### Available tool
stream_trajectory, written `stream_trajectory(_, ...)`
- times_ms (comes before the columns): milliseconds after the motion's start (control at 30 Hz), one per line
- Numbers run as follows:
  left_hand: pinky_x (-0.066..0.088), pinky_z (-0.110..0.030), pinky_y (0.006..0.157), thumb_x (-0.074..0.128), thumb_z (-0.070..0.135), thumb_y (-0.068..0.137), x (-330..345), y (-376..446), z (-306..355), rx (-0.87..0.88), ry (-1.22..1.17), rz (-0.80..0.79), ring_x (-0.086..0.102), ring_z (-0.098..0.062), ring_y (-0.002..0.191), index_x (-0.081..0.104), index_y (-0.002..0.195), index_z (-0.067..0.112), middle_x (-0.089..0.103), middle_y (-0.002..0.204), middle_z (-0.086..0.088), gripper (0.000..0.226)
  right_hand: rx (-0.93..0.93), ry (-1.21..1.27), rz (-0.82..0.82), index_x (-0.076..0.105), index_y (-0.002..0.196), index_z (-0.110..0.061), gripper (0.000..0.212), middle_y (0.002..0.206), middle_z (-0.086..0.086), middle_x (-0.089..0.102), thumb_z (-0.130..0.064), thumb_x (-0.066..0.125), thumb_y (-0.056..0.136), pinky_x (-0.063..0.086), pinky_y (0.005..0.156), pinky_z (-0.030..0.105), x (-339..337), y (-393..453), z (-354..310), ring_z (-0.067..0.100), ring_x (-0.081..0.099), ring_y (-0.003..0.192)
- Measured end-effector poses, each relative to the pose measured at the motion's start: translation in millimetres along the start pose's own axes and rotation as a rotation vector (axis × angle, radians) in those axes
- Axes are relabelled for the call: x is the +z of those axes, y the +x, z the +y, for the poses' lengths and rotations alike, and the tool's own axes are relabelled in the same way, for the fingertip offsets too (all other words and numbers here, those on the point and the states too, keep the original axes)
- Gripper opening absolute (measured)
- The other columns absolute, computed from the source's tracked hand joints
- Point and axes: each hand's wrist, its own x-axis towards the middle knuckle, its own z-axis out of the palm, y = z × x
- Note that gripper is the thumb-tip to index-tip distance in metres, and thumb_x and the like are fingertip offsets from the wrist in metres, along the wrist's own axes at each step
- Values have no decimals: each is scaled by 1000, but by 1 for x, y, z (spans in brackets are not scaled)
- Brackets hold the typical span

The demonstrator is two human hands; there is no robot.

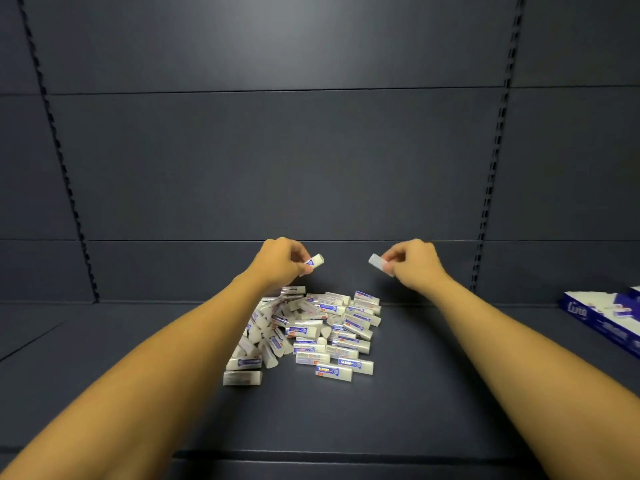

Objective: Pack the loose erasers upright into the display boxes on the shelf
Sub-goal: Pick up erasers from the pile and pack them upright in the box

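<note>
A: Status on the hands?

B: Both up above the shelf point(104, 358), each with one eraser. Left hand point(280, 261) pinches a wrapped eraser point(314, 261) between thumb and fingertips — blue-and-white label showing, tilted, free end pointing right. Right hand point(414, 265) pinches a second eraser point(379, 264) the same way, free end pointing left. That one looks blurred, label not readable.

A: And the rest of the stock?

B: Loose pile of erasers point(311, 334) lying flat on the dark shelf, below and between the two forearms. Jumbled, no order, several stacked on each other.

A: Boxes?

B: One blue-and-white display box point(588, 318) at the right edge of view, well apart from the pile — cut off by the frame. A few erasers seem to sit in it; can't tell if they're upright.
</note>
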Motion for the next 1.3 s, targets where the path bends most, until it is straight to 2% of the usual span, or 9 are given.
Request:
stream_trajectory(133, 42, -24, 62, 79, 23, 84, 18, 6, 20, 16, -48, 7, 62, -12, 73, 73, 88, 21, 66, 77, 6, 8, 181, 214, 131, 80, 91, -16, 13, 97, 5, 72, -8, 74, 83, 45, 78, 23, -22, -15, 4, 19, 65, 91)
stream_trajectory(267, 53, -31, 72, 78, 25, 83, 46, 12, 40, 36, -100, -5, 65, -14, 78, 72, 87, 22, 70, 80, 3, 8, 269, 210, 173, 77, 87, -18, 10, 92, 1, 69, -9, 74, 84, 43, 75, 21, -39, -38, 15, 14, 61, 85)
stream_trajectory(367, 54, -31, 76, 77, 25, 83, 69, 11, 58, 70, -146, -12, 68, -16, 80, 71, 82, 24, 72, 80, 2, 7, 305, 175, 179, 77, 90, -16, 12, 89, -2, 67, -6, 73, 85, 42, 67, 15, -49, -61, 28, 10, 60, 80)
stream_trajectory(533, 57, -35, 76, 76, 24, 84, 98, 2, 99, 121, -208, -51, 67, -17, 80, 71, 86, 21, 70, 80, 2, 6, 364, 107, 215, 79, 94, -15, 12, 96, 3, 70, -9, 75, 85, 46, 78, 24, -70, -92, 53, 18, 65, 92)
stream_trajectory(800, 57, -39, 84, 76, 25, 85, 133, -14, 182, 161, -227, -92, 66, -19, 87, 72, 90, 20, 69, 86, 3, 8, 372, 76, 271, 76, 90, -21, 8, 82, -2, 71, -15, 76, 86, 48, 76, 25, -129, -129, 102, 16, 67, 90)
stream_trajectory(933, 57, -38, 81, 75, 26, 87, 151, -28, 226, 176, -229, -81, 65, -18, 86, 71, 92, 19, 68, 86, 3, 10, 365, 56, 266, 76, 96, -19, 8, 86, -2, 70, -18, 75, 88, 46, 66, 20, -159, -147, 129, 13, 64, 88)
stream_trajectory(1000, 57, -37, 80, 74, 26, 87, 161, -35, 248, 166, -230, -79, 66, -17, 85, 71, 92, 18, 68, 85, 3, 10, 364, 50, 252, 75, 94, -20, 7, 86, -2, 70, -17, 75, 88, 50, 75, 24, -175, -155, 145, 14, 65, 91)
stream_trajectory(1100, 58, -39, 81, 74, 26, 87, 176, -43, 279, 144, -228, -77, 66, -18, 85, 69, 91, 18, 68, 86, 3, 10, 350, 37, 244, 76, 92, -19, 7, 93, 1, 73, -15, 76, 86, 53, 84, 29, -200, -164, 165, 18, 67, 96)
stream_trajectory(1300, 59, -42, 82, 75, 27, 86, 206, -55, 320, 81, -233, -43, 66, -19, 85, 68, 89, 20, 69, 88, 3, 10, 310, 18, 217, 76, 103, -15, 14, 113, 6, 72, -14, 74, 89, 45, 77, 27, -239, -168, 201, 13, 56, 91)
